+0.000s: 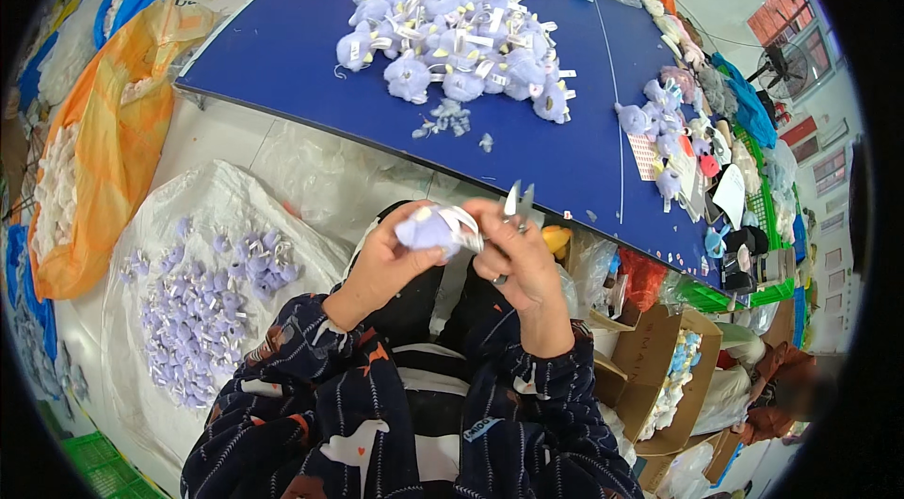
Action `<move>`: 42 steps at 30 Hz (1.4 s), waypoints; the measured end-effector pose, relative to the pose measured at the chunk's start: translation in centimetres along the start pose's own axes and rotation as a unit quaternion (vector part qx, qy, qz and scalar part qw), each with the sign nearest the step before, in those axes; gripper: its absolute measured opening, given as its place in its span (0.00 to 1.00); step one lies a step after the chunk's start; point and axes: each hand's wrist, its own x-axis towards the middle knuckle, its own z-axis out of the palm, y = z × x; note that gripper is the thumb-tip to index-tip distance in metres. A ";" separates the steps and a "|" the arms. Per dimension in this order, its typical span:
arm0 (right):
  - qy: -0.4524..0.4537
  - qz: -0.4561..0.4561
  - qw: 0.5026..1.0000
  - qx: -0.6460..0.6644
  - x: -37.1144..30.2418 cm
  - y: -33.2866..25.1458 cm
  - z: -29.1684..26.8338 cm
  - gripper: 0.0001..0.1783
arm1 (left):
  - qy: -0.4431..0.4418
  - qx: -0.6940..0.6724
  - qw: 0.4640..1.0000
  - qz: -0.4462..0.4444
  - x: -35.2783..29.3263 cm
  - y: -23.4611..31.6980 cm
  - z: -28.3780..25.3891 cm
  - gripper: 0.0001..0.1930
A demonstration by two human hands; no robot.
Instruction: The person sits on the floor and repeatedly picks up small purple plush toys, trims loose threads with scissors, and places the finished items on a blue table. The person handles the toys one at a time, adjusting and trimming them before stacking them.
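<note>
My left hand is closed around a small lavender plush toy and holds it above my lap. A white loop strap comes off the toy's right side, beside the fingertips of my right hand. Tucked in that right hand is a pair of thread snips, whose metal blades stick up past the fingers and stand apart. The fingers hide the handle of the snips. On the blue table ahead lies a big heap of similar lavender plush toys with white loops and tags.
Grey fluff scraps lie near the front edge of the blue table. At left on the floor, a white sack holds many lavender toys. An orange sack stands beyond it. Cardboard boxes and a person are at right.
</note>
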 end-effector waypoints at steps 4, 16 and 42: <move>0.117 -0.147 0.976 -0.109 -0.2 1.3 -0.2 0.10 | 0.043 -0.101 0.993 -0.043 -0.2 0.1 -0.7 0.26; 0.114 -0.193 0.930 -0.291 -0.5 4.2 2.2 0.09 | 0.063 0.381 0.872 0.301 -0.8 -0.5 0.2 0.31; 0.006 -0.306 0.759 -0.574 -1.5 3.9 1.3 0.26 | 0.039 -0.031 0.999 0.006 -2.2 -1.7 -1.1 0.16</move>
